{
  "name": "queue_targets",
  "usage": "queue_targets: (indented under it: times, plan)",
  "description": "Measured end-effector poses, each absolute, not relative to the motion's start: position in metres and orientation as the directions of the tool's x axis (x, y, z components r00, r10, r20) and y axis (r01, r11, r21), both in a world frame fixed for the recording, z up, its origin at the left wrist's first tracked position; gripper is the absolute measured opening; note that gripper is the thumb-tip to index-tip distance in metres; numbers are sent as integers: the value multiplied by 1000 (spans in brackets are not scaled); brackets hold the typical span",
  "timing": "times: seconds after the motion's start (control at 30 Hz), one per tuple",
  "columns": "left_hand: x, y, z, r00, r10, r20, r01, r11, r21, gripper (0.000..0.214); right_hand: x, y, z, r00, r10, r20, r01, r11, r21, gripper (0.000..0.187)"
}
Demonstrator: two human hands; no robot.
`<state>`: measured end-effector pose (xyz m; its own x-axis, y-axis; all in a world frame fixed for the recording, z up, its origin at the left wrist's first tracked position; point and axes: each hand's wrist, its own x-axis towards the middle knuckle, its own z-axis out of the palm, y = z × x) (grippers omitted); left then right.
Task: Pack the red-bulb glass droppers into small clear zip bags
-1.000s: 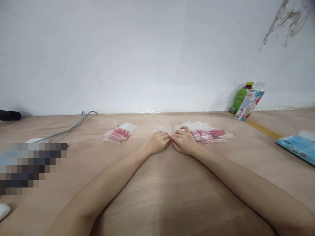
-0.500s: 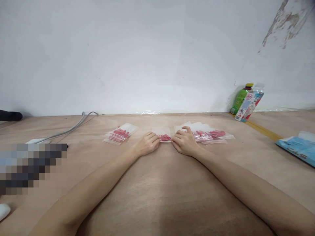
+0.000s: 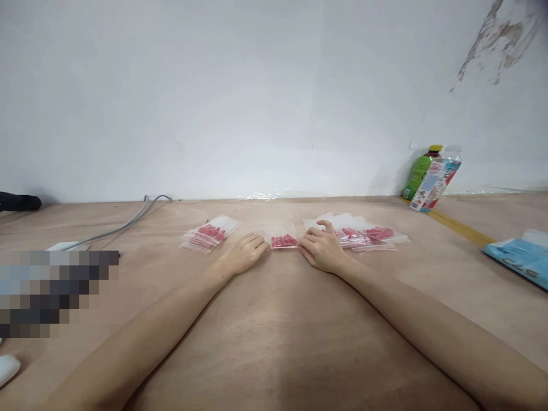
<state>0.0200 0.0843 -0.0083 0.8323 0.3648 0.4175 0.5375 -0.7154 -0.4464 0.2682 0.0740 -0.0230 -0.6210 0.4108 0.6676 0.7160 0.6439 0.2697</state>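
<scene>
A small clear plastic bag (image 3: 283,240) with several red pieces in a row inside lies flat on the table in front of me. My left hand (image 3: 247,253) is closed, its fingertips at the bag's lower left corner. At the lower right corner, my right hand (image 3: 322,249) pinches the edge, index finger bent upward. Just beyond that hand is a fanned pile of similar bags (image 3: 363,233) with red contents. Another overlapping stack of bags (image 3: 209,233) lies left of my left hand.
A green bottle (image 3: 418,176) and a printed carton-like bottle (image 3: 436,184) stand by the wall at the right. Nearer is a blue packet (image 3: 518,260). Grey cable (image 3: 128,221) runs along the left, above a pixelated object (image 3: 51,294). A white rounded object (image 3: 7,370) sits lower left.
My left hand has slid left along the bag's near edge to its corner, uncovering more of the red pieces. My right hand has stayed at the right corner.
</scene>
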Motion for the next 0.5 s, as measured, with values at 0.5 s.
queue_targets:
  times: [0.5]
  plan:
    - [-15,93,14,314,824,472,949,-277,-149,44,268,89,-6,-585,536,608,760,624,181,30]
